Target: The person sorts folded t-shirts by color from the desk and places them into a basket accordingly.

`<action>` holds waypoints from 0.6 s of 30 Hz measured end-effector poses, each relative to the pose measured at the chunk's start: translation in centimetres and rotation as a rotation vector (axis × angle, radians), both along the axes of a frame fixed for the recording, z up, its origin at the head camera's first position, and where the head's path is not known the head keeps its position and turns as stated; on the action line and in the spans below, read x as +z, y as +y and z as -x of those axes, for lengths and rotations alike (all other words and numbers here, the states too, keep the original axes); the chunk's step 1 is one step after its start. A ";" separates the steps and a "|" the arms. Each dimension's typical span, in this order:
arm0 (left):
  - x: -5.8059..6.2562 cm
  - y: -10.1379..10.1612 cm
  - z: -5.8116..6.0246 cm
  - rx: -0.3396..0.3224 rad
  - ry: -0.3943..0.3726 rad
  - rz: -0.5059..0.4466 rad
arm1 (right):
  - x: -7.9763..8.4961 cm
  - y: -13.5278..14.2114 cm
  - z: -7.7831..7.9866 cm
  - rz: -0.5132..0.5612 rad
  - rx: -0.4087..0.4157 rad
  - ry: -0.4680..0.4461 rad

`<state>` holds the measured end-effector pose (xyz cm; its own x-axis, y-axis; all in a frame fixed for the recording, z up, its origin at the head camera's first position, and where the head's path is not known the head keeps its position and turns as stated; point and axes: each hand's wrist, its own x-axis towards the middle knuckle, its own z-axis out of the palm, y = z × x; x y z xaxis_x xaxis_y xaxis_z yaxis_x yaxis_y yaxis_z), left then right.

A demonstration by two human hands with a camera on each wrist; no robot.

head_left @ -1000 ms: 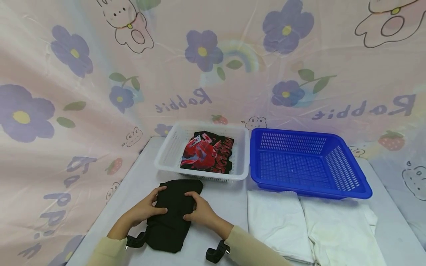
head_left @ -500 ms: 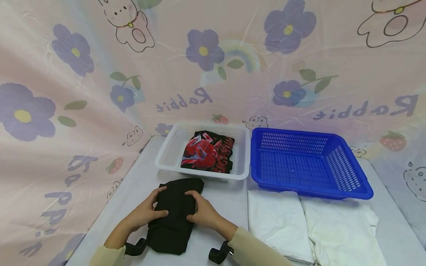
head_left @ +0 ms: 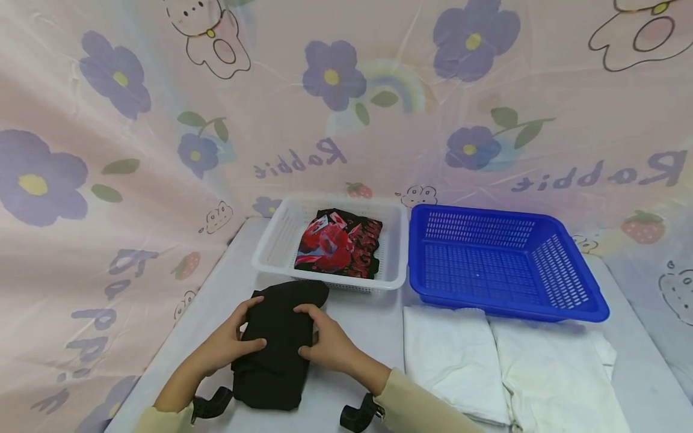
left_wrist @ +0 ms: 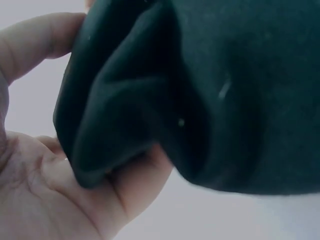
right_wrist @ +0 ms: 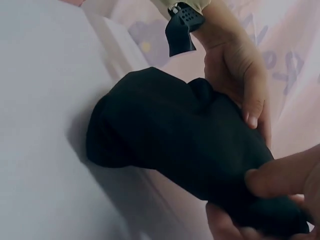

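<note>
A folded black garment (head_left: pixel 276 349) lies between the two hands at the front left of the table. My left hand (head_left: pixel 222 343) grips its left edge, thumb on top and fingers beneath, as the left wrist view shows with the bunched dark cloth (left_wrist: pixel 240 100). On the opposite edge my right hand (head_left: pixel 331 344) pinches the garment the same way. In the right wrist view the end held by the hands is raised, while the near end of the cloth (right_wrist: pixel 160 120) droops close to the table. The garment's far end overlaps the front of the white basket (head_left: pixel 387 284) in the head view.
Inside the white basket is a folded black shirt (head_left: pixel 335 246) with a red print. A blue basket (head_left: pixel 487 264) stands to its right. Two folded white garments (head_left: pixel 452 367) lie side by side in front of the blue one. A patterned curtain (head_left: pixel 379 138) hangs behind the table.
Both hands have lifted the black garment a little, and its far end has come nearer the white basket. It has also shifted slightly left. The baskets and white garments stay in place.
</note>
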<state>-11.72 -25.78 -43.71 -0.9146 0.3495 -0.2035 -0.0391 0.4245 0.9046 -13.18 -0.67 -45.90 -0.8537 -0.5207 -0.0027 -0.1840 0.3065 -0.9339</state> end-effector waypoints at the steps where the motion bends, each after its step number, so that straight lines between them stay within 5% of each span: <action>1: 0.2 -0.1 -0.1 -0.001 0.006 -0.003 | 0.2 0.0 -0.1 0.003 0.001 0.007; 10: 1.7 0.0 -0.5 0.018 0.033 -0.009 | 2.2 0.3 -0.3 0.042 0.023 0.064; 18: 3.6 1.2 0.5 0.007 0.120 -0.076 | 4.7 1.6 0.9 0.117 0.026 0.048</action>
<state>-12.22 -24.56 -40.07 -0.9334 0.3529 -0.0656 0.0686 0.3548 0.9324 -14.08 0.89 -41.24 -0.8379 -0.5367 0.0994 -0.2355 0.1910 -0.9529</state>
